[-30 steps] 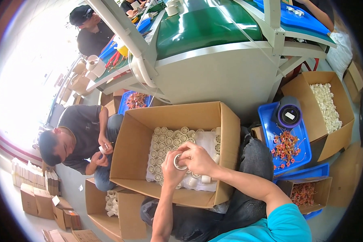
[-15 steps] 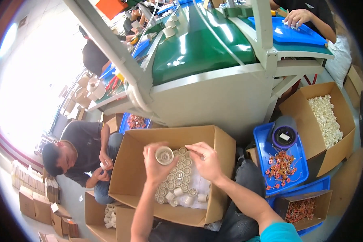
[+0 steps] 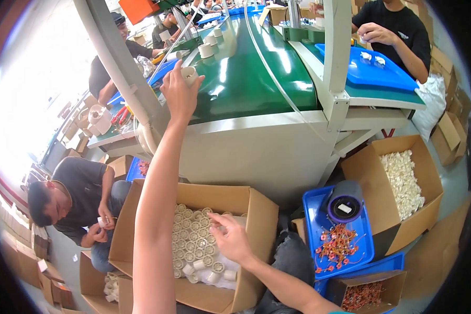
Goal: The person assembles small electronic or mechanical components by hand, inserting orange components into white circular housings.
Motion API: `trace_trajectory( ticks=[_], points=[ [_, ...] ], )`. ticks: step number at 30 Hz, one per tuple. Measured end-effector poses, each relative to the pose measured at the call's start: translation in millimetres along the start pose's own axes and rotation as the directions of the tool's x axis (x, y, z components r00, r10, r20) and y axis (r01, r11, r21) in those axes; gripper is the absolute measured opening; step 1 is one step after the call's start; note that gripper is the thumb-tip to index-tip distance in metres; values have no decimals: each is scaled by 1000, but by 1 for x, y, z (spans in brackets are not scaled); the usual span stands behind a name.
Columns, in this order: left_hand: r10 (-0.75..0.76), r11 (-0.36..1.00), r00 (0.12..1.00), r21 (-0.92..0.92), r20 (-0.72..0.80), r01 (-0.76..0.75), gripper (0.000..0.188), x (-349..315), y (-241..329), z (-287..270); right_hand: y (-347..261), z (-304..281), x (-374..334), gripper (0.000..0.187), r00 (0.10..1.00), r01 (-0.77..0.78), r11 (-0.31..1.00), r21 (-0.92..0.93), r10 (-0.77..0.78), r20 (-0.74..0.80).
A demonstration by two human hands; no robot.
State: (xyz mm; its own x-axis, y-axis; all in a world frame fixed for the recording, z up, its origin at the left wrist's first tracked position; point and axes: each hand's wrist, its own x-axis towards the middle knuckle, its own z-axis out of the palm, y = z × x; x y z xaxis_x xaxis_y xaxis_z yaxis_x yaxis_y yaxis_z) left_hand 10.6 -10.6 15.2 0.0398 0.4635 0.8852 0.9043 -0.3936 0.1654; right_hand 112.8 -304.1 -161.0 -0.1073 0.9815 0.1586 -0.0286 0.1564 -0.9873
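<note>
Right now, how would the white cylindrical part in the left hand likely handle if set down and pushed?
The white cylindrical part is probably stiff: its rim looks round despite the left hand's grip. It seems light, as one hand holds it aloft. On its side, it could roll, given its curved wall.

white glare washes out the left; green belt (image 3: 251, 83) gleams; dark, curved edges.
</note>
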Motion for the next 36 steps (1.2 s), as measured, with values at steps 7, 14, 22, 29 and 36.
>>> trace_trajectory(
  ticks=[7, 14, 22, 29, 36],
  points=[
    [164, 939, 986, 309, -21, -150, 78, -12, -22, 17, -8, -12, 8, 39, 998, 5, 996, 84, 1, -67],
    [361, 906, 915, -163, -182, -390, 56, -198, -13, -58, -18, -36, 25, 39, 952, -36, 902, 429, 162, -261],
    [64, 989, 276, -24, 959, -143, 47, -498, -60, -104, -10, -35, 20, 40, 953, -109, 852, 513, 237, -191],
    [28, 981, 152, -56, 988, 186, 45, -518, -9, -78, -6, -27, 25, 40, 954, -150, 865, 479, 253, -158],
    [-11, 680, -11, 16, 1000, 733, 72, -562, -2, -26, -1, -28, 31, 40, 951, -181, 880, 438, 270, -150]
  ],
)
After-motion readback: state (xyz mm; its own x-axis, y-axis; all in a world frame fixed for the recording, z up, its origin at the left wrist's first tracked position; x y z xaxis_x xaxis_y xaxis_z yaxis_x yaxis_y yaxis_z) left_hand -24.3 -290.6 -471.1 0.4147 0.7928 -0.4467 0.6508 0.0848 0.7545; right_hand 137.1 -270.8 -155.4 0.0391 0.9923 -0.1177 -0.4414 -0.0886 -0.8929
